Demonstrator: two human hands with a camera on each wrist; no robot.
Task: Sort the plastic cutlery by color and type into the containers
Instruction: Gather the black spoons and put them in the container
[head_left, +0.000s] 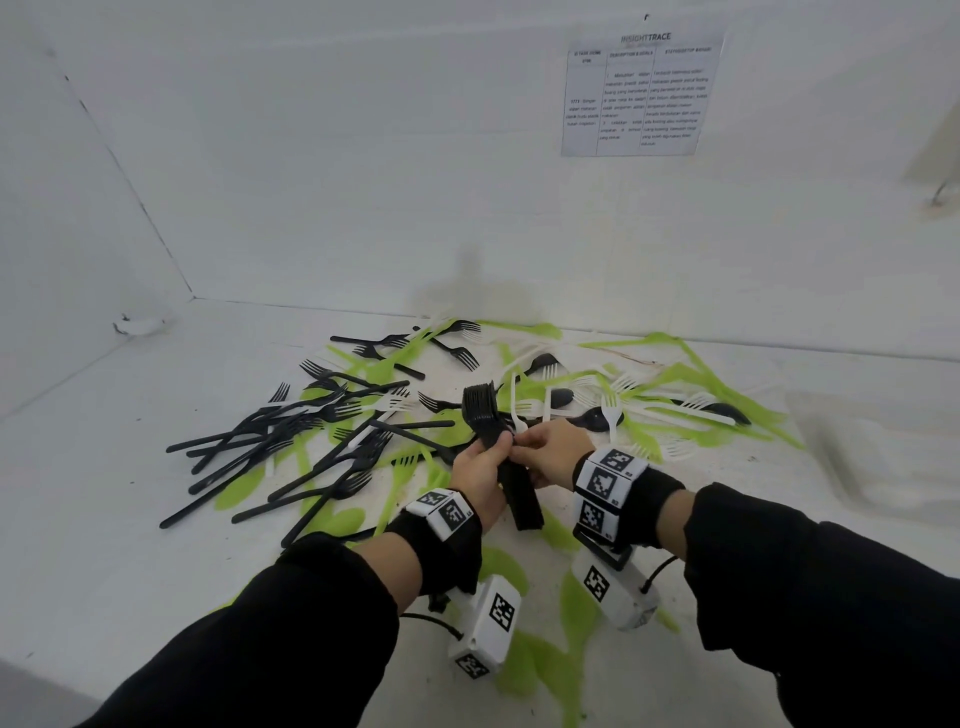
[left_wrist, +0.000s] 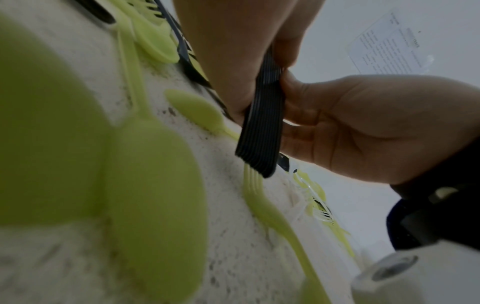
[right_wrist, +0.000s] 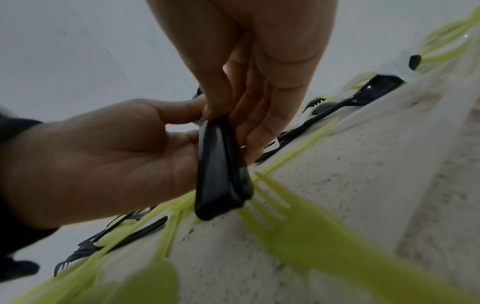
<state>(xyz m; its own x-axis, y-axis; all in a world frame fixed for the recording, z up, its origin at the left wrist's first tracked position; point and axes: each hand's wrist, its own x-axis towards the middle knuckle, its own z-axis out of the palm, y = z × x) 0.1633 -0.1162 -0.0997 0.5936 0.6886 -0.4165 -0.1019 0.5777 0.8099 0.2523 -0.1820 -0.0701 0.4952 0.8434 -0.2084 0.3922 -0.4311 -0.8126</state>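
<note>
A stack of black plastic forks (head_left: 511, 467) stands tilted over the middle of the white table, tines up and away from me. My left hand (head_left: 480, 470) grips the stack's handles from the left. My right hand (head_left: 545, 449) pinches the same stack from the right, fingertips close to the left hand's. In the left wrist view the nested black handles (left_wrist: 262, 127) show between both hands. In the right wrist view the stack's lower end (right_wrist: 221, 181) hangs just above a green fork (right_wrist: 280, 207). Loose black forks (head_left: 291, 441) lie scattered at the left.
Green cutlery (head_left: 675, 379), white forks (head_left: 613, 405) and black spoons (head_left: 563, 397) lie mixed behind and right of my hands. More green pieces (head_left: 540, 670) lie near me. White walls close the left and back; a printed sheet (head_left: 641, 93) hangs on the back wall.
</note>
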